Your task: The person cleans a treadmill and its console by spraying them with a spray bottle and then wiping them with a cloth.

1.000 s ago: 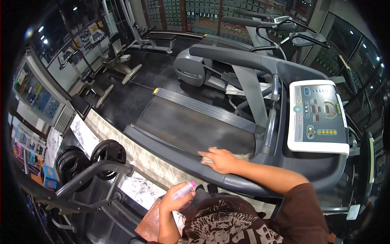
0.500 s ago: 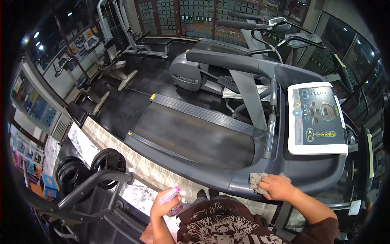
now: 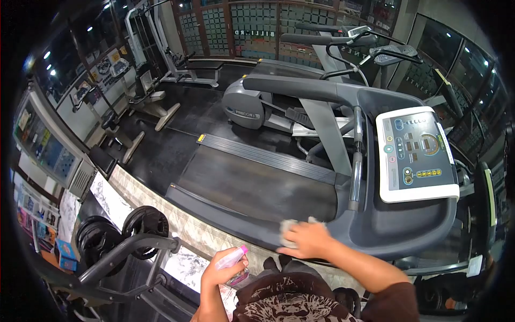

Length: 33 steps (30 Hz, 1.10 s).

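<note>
My left hand (image 3: 222,268) is wrapped round a spray bottle (image 3: 233,258) with a pink nozzle, low in the view in front of my body. My right hand (image 3: 307,239) presses a crumpled grey cloth (image 3: 288,227) onto the near side rail of the treadmill (image 3: 225,217). Part of the cloth is hidden beneath the palm and fingers. To the right of that hand rises the treadmill's console (image 3: 418,153), with a white frame and several buttons.
An elliptical machine (image 3: 244,104) stands beyond the treadmill. Black weight plates (image 3: 145,231) hang on a dark metal rack (image 3: 120,252) at lower left. Exercise bikes (image 3: 120,131) are at the left, and a bench (image 3: 196,72) is at the back.
My right hand has moved left with the cloth, from the corner beneath the console to the side rail. My left hand, with the bottle, sits slightly further right in the view.
</note>
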Each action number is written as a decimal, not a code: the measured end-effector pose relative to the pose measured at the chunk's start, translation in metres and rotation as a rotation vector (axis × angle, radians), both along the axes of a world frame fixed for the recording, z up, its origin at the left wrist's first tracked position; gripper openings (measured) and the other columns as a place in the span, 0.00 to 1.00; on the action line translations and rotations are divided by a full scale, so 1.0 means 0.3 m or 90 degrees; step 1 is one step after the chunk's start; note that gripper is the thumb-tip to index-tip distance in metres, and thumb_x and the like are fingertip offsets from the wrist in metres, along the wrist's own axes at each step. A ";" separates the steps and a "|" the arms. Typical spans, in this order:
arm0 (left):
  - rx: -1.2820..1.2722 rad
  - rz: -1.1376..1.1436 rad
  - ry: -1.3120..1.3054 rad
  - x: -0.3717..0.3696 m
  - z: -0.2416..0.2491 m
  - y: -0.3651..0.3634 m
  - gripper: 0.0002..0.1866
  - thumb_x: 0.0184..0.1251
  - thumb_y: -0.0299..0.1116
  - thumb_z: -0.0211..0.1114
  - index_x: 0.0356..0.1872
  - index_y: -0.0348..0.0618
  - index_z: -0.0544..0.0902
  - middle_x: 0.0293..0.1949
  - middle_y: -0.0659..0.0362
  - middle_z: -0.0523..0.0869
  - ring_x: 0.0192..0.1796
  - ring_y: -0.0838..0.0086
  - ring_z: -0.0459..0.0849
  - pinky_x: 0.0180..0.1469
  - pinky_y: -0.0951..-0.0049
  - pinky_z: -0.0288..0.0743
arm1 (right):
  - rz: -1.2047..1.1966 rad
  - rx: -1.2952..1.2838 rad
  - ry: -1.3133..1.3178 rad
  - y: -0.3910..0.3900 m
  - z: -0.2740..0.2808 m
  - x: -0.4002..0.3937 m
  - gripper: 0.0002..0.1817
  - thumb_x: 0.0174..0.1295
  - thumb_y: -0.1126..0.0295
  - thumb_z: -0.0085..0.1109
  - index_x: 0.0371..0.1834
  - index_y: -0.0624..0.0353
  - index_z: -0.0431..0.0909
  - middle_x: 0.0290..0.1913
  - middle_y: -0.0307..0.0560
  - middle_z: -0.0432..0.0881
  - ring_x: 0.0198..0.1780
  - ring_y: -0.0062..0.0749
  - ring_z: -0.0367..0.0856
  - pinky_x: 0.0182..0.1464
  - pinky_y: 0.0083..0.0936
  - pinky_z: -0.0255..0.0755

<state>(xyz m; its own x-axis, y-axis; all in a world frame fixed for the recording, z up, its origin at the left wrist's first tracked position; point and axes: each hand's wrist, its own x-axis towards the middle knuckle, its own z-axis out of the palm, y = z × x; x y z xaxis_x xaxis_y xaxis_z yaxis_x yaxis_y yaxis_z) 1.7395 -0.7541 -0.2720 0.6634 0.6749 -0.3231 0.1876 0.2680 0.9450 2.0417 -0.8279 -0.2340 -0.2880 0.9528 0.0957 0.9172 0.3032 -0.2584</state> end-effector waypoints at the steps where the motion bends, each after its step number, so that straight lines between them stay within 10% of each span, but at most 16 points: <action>1: 0.007 -0.002 0.005 -0.019 -0.006 0.000 0.08 0.59 0.26 0.71 0.38 0.37 0.84 0.32 0.61 0.87 0.38 0.79 0.84 0.40 0.76 0.77 | 0.002 0.040 -0.021 -0.075 0.028 0.065 0.19 0.64 0.44 0.59 0.38 0.48 0.79 0.32 0.43 0.82 0.37 0.44 0.86 0.34 0.38 0.79; 7: -0.030 0.079 -0.023 -0.149 -0.065 -0.025 0.06 0.62 0.23 0.69 0.37 0.34 0.82 0.30 0.56 0.85 0.29 0.71 0.86 0.34 0.72 0.79 | -0.013 -0.105 -0.167 -0.304 0.133 0.268 0.14 0.56 0.53 0.67 0.34 0.49 0.79 0.34 0.40 0.79 0.38 0.39 0.84 0.35 0.34 0.79; 20: -0.057 0.089 -0.054 -0.058 -0.072 -0.104 0.06 0.61 0.24 0.69 0.38 0.36 0.83 0.31 0.60 0.85 0.30 0.77 0.84 0.35 0.75 0.78 | 0.067 -0.051 0.033 0.279 -0.155 -0.212 0.13 0.63 0.61 0.60 0.46 0.51 0.72 0.43 0.48 0.79 0.46 0.47 0.85 0.41 0.43 0.81; 26: -0.062 0.113 -0.050 -0.012 -0.102 -0.168 0.06 0.60 0.24 0.70 0.37 0.37 0.83 0.30 0.61 0.86 0.30 0.78 0.84 0.35 0.75 0.77 | 0.177 -0.156 -0.084 -0.069 -0.005 0.129 0.15 0.66 0.51 0.58 0.53 0.39 0.77 0.42 0.43 0.81 0.38 0.45 0.86 0.39 0.45 0.79; 33: -0.093 0.216 -0.079 0.008 -0.171 -0.271 0.06 0.61 0.26 0.71 0.36 0.36 0.83 0.28 0.60 0.86 0.29 0.77 0.85 0.34 0.76 0.76 | 0.239 -0.171 -0.134 -0.381 0.177 0.418 0.09 0.60 0.55 0.61 0.40 0.40 0.76 0.32 0.35 0.74 0.32 0.31 0.83 0.27 0.33 0.76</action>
<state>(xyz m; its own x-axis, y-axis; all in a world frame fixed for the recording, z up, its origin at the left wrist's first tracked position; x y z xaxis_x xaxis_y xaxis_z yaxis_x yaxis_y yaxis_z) 1.7420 -0.8354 -0.3234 0.4507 0.8156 -0.3628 -0.0483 0.4281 0.9025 2.1670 -0.9422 -0.1809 -0.6017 0.7631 -0.2360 0.7986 0.5700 -0.1932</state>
